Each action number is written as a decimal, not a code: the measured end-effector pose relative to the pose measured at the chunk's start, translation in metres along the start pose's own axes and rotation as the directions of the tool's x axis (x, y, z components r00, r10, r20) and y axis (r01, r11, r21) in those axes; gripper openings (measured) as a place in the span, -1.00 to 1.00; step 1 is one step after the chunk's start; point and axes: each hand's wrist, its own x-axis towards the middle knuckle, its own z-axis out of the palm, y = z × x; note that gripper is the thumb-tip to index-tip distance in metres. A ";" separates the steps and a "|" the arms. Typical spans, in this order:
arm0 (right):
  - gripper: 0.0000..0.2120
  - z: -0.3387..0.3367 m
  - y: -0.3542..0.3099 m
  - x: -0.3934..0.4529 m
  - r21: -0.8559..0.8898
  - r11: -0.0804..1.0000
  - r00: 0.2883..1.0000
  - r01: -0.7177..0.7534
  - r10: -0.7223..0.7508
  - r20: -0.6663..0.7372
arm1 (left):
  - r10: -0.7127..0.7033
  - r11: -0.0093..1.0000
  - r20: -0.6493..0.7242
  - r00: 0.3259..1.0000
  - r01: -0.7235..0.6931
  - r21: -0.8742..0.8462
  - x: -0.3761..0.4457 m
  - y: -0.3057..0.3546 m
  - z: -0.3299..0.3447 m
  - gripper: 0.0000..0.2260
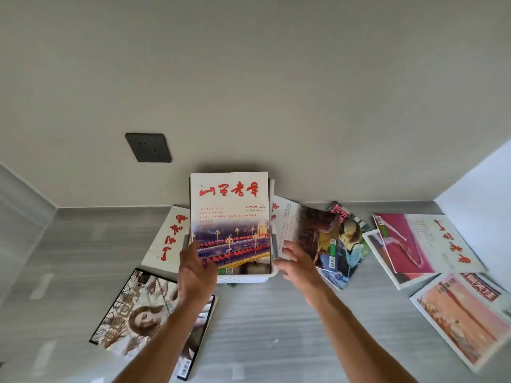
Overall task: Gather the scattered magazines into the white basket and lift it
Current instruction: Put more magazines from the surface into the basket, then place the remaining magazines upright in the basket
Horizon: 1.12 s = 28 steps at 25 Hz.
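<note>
Centre frame, white basket (246,278) holding a red-titled magazine (231,222), left hand (195,268) fingers touching its lower-left edge, right hand (297,262) fingers spread, empty, other magazines scattered across the floor (262,327)

A white basket (243,278) is sitting against the wall, a red-titled magazine (230,222) lying face up on top. Other magazines (425,243) are lying scattered flat around it on the grey floor.

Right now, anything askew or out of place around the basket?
Yes. The top magazine overhangs the far rim of the white basket instead of sitting inside. Others still lie scattered at odd angles on the floor, some overlapping, like the fashion magazine.
</note>
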 end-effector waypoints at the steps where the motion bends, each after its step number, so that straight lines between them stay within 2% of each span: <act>1: -0.45 -0.012 0.006 -0.011 0.006 1.000 1.000 -0.014 0.014 -0.006 | 0.070 0.997 -0.002 0.998 -0.069 0.036 -0.013 0.007 0.012 -0.58; 4: -0.47 -0.062 0.027 -0.039 0.025 0.999 0.997 -0.040 0.042 -0.072 | 0.164 0.985 0.172 0.971 -0.171 0.028 -0.052 0.042 0.058 -0.52; 7: -0.64 -0.124 0.049 -0.057 0.030 0.996 0.984 -0.090 0.093 -0.155 | 0.137 0.991 0.403 0.905 -0.127 -0.050 -0.084 0.083 0.112 -0.45; 9: -0.70 -0.171 0.067 -0.064 0.055 0.995 0.978 -0.089 0.098 -0.184 | 0.101 0.995 0.479 0.872 -0.083 -0.058 -0.107 0.107 0.144 -0.43; 12: -0.58 -0.236 0.095 -0.068 -0.016 0.995 0.964 -0.101 0.094 -0.250 | 0.054 0.998 0.508 0.859 -0.060 -0.004 -0.130 0.141 0.191 -0.45; 14: -0.57 -0.272 0.116 -0.070 -0.205 0.973 0.956 -0.106 0.042 -0.292 | 0.018 1.000 0.524 0.851 -0.027 0.008 -0.141 0.159 0.218 -0.46; 16: -0.55 -0.306 0.140 -0.071 -0.540 0.829 0.955 -0.147 -0.022 -0.295 | -0.043 0.999 0.521 0.853 0.038 0.020 -0.153 0.175 0.243 -0.47; 18: -0.52 -0.329 0.168 -0.072 -0.709 0.689 0.955 -0.154 -0.079 -0.285 | -0.066 0.998 0.517 0.854 0.055 0.037 -0.166 0.185 0.261 -0.45; 21: -0.50 -0.350 0.179 -0.056 -0.771 0.636 0.955 -0.037 -0.205 -0.215 | -0.093 0.996 0.480 0.873 0.077 0.054 -0.171 0.192 0.279 -0.47; 23: -0.50 -0.367 0.167 -0.041 -0.799 0.601 0.955 -0.017 -0.227 -0.191 | -0.112 0.993 0.453 0.885 0.088 0.074 -0.170 0.195 0.291 -0.48; 26: -0.35 -0.386 0.170 -0.019 -0.818 0.570 0.952 -0.083 -0.196 -0.233 | -0.144 0.989 0.463 0.875 0.116 0.089 -0.177 0.193 0.309 -0.47; 28: -0.25 -0.395 0.164 0.007 -0.853 0.522 0.948 -0.008 -0.269 -0.173 | -0.126 0.992 0.461 0.878 0.098 0.084 -0.182 0.186 0.315 -0.47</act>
